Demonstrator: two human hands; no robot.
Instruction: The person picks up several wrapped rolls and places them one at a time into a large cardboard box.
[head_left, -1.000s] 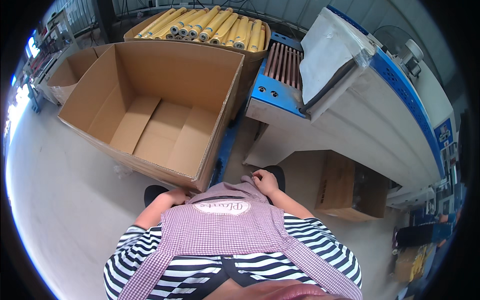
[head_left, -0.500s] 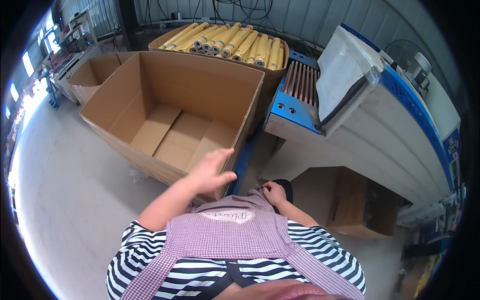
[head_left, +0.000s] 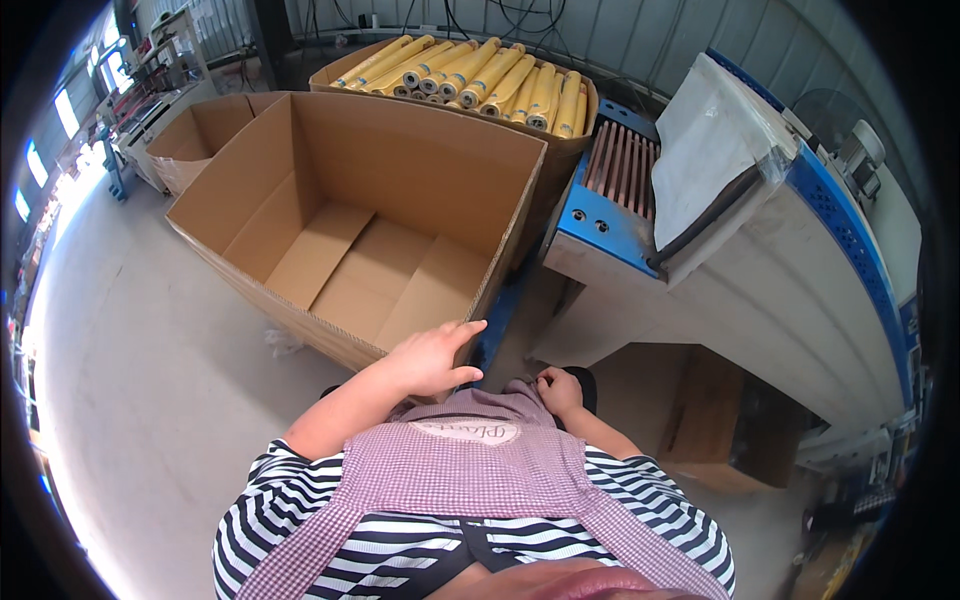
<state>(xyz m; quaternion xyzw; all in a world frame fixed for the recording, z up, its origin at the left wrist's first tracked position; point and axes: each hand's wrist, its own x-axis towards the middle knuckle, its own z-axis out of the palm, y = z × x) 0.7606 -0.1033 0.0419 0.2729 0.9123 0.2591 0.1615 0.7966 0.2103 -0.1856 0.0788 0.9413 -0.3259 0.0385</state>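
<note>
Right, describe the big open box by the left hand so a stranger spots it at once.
Start at the grey machine with blue edges on the right, then look left of it. The large open box is the nearest one there, with the left hand by its near right corner. Its bottom flaps show, whereas the box behind it holds yellow rolls.

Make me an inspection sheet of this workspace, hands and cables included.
Surface: pale grey floor.
Work items: large open brown cardboard box; purple checked cloth apron.
Clutter: crumpled clear plastic film on the floor, beside the box.
Hands: left hand open at the box's near corner, contact unclear; right hand at the apron, grip unclear.
Cables: black cables along the grey corrugated wall.
Surroundings: yellow cylindrical rolls in a brown cardboard carton behind; blue-edged white metal machine at right.
</note>
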